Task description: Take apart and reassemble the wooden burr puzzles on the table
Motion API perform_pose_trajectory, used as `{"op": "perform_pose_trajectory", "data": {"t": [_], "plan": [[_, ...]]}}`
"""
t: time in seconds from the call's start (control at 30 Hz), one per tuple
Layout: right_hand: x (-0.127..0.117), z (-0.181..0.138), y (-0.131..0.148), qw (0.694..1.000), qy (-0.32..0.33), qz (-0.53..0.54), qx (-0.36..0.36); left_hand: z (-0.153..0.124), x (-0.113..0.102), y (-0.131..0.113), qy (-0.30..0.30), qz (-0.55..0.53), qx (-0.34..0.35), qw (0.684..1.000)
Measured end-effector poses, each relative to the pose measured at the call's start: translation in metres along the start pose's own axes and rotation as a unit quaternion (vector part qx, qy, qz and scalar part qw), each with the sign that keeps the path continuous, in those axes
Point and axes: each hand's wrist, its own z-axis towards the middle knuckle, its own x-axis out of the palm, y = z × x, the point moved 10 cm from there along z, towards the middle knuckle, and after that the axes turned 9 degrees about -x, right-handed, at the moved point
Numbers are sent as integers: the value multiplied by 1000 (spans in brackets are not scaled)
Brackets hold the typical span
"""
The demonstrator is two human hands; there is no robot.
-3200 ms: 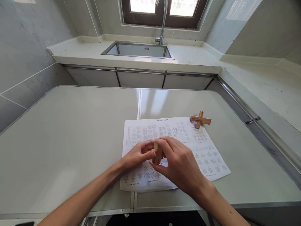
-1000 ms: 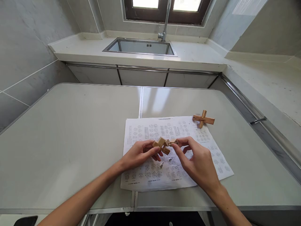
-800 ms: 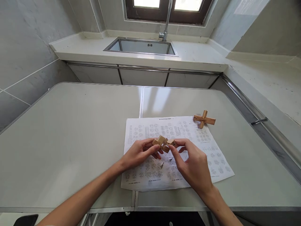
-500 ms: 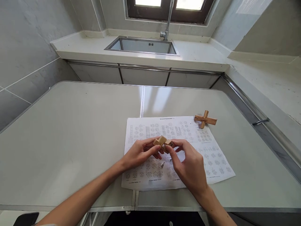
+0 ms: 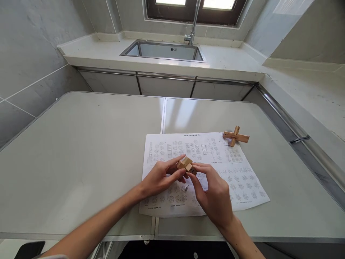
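Note:
Both of my hands meet over a printed instruction sheet on the table. My left hand pinches a small cluster of notched wooden puzzle pieces. My right hand grips another wooden piece and presses it against that cluster. The fingers of both hands are closed on the wood. A second assembly, a wooden cross, lies on the table just past the sheet's far right corner, apart from my hands.
The table is pale grey with a seam down its middle. Beyond it runs a white counter with a steel sink and a tap under a window. A counter edge with a metal rail runs along the right.
My right hand has brought its wooden piece leftward, from a small gap, until it touches the cluster in my left hand. The cross on the table has not moved.

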Motion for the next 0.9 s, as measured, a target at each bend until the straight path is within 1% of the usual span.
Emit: {"op": "perform_pose_trajectory", "data": {"t": [0.07, 0.17, 0.27, 0.33, 0.43, 0.5, 0.57, 0.63, 0.7, 0.9], "plan": [[-1, 0, -3, 1000, -5, 6, 18, -1, -2, -2, -10, 14, 12, 1000], [-2, 0, -10, 998, -18, 18, 64, -2, -4, -6, -25, 52, 35, 998], [-4, -2, -20, 991, -35, 37, 125, -5, -2, -13, -38, 116, 82, 989], [-3, -4, -25, 984, -41, 60, 164, -8, -1, -16, -61, 163, 115, 978], [4, -8, -29, 971, -38, 106, 210, -13, -4, -20, -121, 239, 152, 951], [8, -10, -29, 964, -32, 132, 229, -15, -5, -23, -150, 288, 164, 932], [11, -11, -28, 959, -25, 148, 239, -17, -5, -25, -162, 323, 172, 916], [12, -10, -27, 958, -19, 154, 242, -17, -5, -28, -167, 338, 180, 908], [11, -10, -28, 957, -13, 159, 243, -17, -5, -29, -167, 337, 186, 908], [8, -10, -29, 954, -1, 172, 247, -19, -4, -36, -157, 274, 212, 925]]}}
